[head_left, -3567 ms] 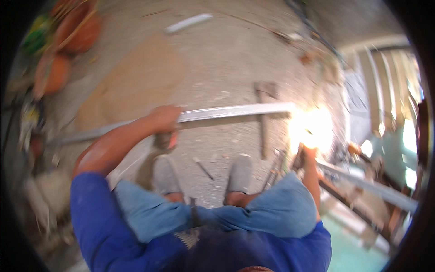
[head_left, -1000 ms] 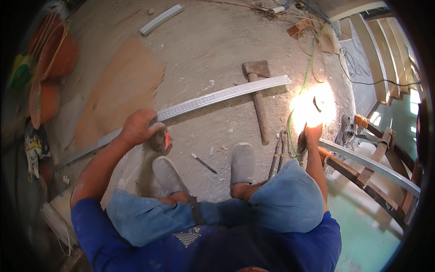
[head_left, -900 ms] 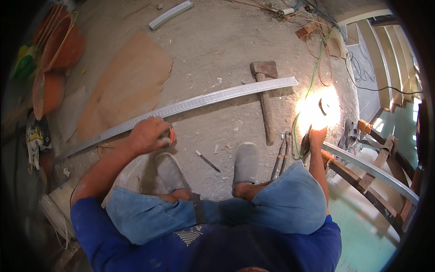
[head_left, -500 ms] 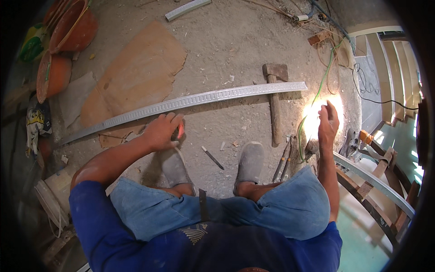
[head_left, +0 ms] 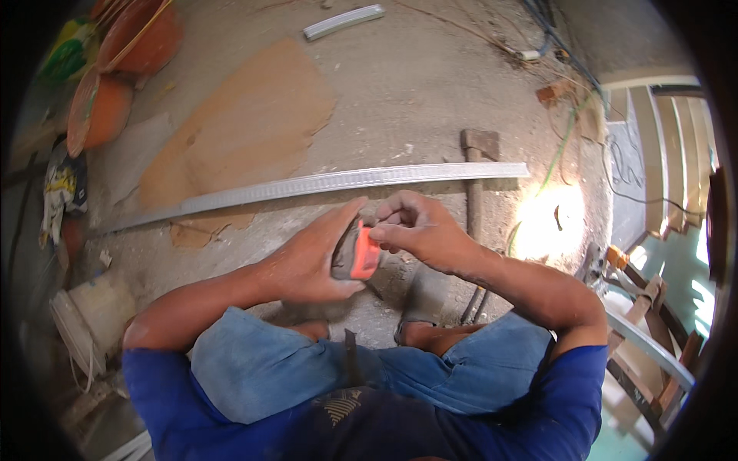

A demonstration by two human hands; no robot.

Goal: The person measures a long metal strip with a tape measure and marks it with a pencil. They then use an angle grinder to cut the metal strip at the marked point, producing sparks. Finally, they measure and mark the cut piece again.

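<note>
My left hand (head_left: 311, 252) is wrapped round an orange and dark tape measure (head_left: 365, 252), held above the floor in front of my knees. At its upper front end my right hand (head_left: 423, 230) has thumb and fingers pinched together, touching it; whether a tape end sticks out is too blurred to tell. Just beyond both hands a long ribbed metal channel (head_left: 330, 183) lies across the ground. Its right end passes over a hammer or hatchet (head_left: 474, 200) with a dark metal head and wooden handle. My shoes are partly hidden behind the hands.
A short metal channel piece (head_left: 344, 21) and brown cardboard (head_left: 246, 115) lie farther off. Orange tubs (head_left: 100, 107) stand at left, near a whitish bucket (head_left: 96, 315). A green cable (head_left: 565, 142) runs past a bright sunlit patch. Timber and metal pieces (head_left: 649, 307) crowd the right.
Both hands have come together in front of me: the left moved right with the tape measure, and the right swung in leftward from the sunlit patch to it. My view has shifted slightly.
</note>
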